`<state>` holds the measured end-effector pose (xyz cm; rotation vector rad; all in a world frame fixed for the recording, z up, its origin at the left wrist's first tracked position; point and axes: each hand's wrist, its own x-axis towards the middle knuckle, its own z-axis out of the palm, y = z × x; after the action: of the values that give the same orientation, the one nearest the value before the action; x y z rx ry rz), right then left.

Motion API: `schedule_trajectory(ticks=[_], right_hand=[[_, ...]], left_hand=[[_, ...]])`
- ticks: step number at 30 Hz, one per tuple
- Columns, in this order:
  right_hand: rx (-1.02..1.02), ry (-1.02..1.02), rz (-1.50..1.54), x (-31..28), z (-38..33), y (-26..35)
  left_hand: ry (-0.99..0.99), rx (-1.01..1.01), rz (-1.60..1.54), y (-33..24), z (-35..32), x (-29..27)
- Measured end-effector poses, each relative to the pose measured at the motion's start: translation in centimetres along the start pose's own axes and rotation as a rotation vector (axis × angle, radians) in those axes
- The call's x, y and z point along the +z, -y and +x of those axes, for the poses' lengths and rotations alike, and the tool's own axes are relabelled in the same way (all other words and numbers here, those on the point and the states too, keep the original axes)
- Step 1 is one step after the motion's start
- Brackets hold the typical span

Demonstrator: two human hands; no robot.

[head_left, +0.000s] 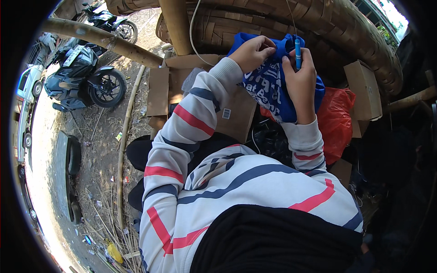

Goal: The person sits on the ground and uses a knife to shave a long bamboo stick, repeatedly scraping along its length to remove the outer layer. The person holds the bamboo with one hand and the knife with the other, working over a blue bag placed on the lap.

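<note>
Blue cloth (273,84) in left fingers (267,51); tool (297,53) in right fingers (307,60).

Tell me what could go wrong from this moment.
First, the slim light-blue tool in the right hand stands close to the left hand; if it has a sharp end, which I cannot confirm, it might poke a finger.

Second, the blue printed material is bunched between the hands, so a fold could slip loose or snag on the tool.
</note>
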<state>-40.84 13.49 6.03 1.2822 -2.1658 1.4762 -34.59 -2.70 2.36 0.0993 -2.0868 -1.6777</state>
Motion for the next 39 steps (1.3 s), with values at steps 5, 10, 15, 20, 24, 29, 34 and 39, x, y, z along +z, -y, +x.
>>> schedule_trajectory(ticks=[5,10,15,20,24,29,34,39], right_hand=[[-0.121,-0.061,-0.094,1.4,-1.1,0.2],[-0.055,-0.133,0.135,1.9,-1.0,0.1],[0.038,-0.19,0.346,1.7,-0.9,0.1],[0.007,-0.241,0.327,1.0,-0.3,-1.1],[0.147,-0.218,0.404,0.3,0.6,-2.6],[0.274,-0.113,0.745,0.1,1.3,-3.3],[0.155,0.013,0.667,-0.4,0.4,-2.6],[0.159,0.231,0.862,0.5,-1.0,1.6]], left_hand=[[-0.021,0.039,-0.256,-1.3,-1.6,-1.0],[0.064,-0.006,-0.4,-1.6,-2.6,-1.5],[0.005,0.037,-0.06,-2.9,-3.5,-0.1],[-0.045,0.056,0.031,-3.7,-3.4,1.0],[0.055,0.002,-0.164,-4.3,-4.5,1.9],[0.031,0.164,-0.094,-3.4,-5.4,2.4],[0.092,-0.068,0.111,-4.8,-5.5,-0.3],[-0.045,-0.133,0.004,-4.9,-6.2,-2.0]])
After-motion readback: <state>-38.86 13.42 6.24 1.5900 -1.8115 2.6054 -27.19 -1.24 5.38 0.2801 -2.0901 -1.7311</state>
